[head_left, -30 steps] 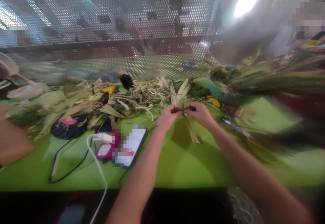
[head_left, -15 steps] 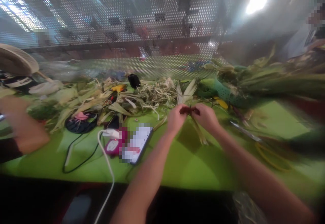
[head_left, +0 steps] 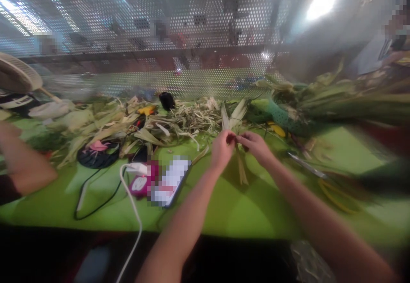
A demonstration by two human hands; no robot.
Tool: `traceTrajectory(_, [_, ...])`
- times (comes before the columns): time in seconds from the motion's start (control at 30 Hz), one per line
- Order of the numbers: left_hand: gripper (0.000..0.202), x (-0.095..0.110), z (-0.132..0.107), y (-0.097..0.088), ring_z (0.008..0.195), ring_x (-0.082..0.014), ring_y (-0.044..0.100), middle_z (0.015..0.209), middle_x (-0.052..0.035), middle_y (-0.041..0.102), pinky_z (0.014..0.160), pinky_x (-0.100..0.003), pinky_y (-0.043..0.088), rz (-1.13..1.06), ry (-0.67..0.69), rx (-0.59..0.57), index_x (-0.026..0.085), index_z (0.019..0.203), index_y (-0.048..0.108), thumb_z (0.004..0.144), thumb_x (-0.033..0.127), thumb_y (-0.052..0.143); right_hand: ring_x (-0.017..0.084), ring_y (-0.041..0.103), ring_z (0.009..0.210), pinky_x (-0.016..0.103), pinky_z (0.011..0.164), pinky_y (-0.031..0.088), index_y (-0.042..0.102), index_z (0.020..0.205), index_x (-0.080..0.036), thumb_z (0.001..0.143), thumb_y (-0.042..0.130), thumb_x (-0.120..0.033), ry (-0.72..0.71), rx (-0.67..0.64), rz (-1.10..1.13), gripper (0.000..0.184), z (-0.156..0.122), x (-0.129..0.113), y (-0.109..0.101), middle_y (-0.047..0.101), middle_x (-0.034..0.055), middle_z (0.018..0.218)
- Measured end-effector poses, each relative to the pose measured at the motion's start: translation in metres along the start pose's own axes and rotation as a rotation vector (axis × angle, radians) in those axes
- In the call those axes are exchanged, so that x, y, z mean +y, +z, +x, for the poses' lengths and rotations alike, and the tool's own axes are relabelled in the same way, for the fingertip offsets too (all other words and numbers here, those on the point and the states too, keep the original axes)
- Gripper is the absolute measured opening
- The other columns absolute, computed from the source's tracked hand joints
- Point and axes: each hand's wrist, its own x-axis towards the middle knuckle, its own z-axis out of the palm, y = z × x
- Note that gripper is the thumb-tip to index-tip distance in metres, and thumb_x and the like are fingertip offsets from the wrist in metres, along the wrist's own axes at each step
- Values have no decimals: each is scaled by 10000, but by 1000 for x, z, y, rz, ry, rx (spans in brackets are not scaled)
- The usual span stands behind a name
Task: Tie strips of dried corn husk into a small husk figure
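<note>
Left hand [head_left: 222,151] and right hand [head_left: 257,147] pinch a thin, dry husk strip [head_left: 241,171] above the smooth green table [head_left: 243,208]

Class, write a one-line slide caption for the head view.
Left hand and right hand pinch a leaf strip over the green table.

Left hand [head_left: 222,149] and right hand [head_left: 256,146] meet, fingers [head_left: 231,137] pinched.

Table cover [head_left: 243,208] lime green, plain. Leaf strip [head_left: 241,169] olive-tan, dark red bit at its top (blurry). Husk pile [head_left: 179,122] pale tan and washed-out green. Basket [head_left: 285,118] teal, dotted with holes. Back screen [head_left: 192,26] silver, regular hole pattern. Charger cable [head_left: 136,214] white; thin cord [head_left: 102,204] black. Small case [head_left: 141,183] magenta. Scrap [head_left: 278,130] yellow.
</note>
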Motion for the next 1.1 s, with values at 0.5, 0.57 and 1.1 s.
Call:
traceTrajectory(0.5, [77, -2, -2, 2, 748, -165, 574, 798, -39, 607, 747, -298, 463, 71, 19, 110, 205, 828, 522, 849, 166, 585, 82, 362, 489, 244, 467, 255, 614, 717, -180, 634, 774, -488, 74, 12, 188, 357, -1, -1, 3, 476, -47, 566])
traceTrajectory(0.57, [72, -1, -2, 2, 751, -163, 574, 804, -39, 609, 747, -295, 460, 84, 37, 115, 205, 828, 529, 853, 154, 573, 83, 348, 475, 246, 463, 247, 591, 679, -185, 676, 742, -497, 57, 16, 190, 346, -1, 0, 3, 438, -55, 523])
traceTrajectory(1.1, [104, 2, 2, 0, 793, -163, 644, 869, -63, 708, 777, -291, 501, -78, -28, -75, 174, 880, 688, 850, 165, 589, 83, 305, 449, 255, 453, 212, 571, 641, -186, 674, 704, -558, 28, 176, 43, 397, 7, 4, -4, 376, -71, 474])
